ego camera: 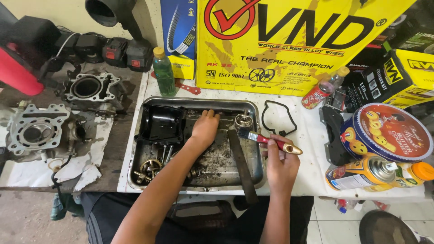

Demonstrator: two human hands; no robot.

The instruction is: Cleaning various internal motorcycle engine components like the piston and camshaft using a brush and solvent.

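A dirty metal tray [257,167] lies on the white-covered bench in front of me. My left hand [205,128] rests palm down inside it, fingers curled on a small part I cannot make out, beside a black engine cover [161,123]. My right hand [279,159] grips a red-handled paintbrush [271,142] over the tray's right rim, bristles pointing at a small metal piston part [244,121]. Bolts and a brass gear [151,167] sit in the tray's near left corner. A long dark strip [242,167] lies across the tray.
Two engine cylinder blocks [36,132] [92,88] sit at left. A green bottle [163,72] stands behind the tray, a black gasket loop [279,117] to its right. A round biscuit tin [389,132], spray can [361,172] and yellow boxes [289,43] crowd the right and back.
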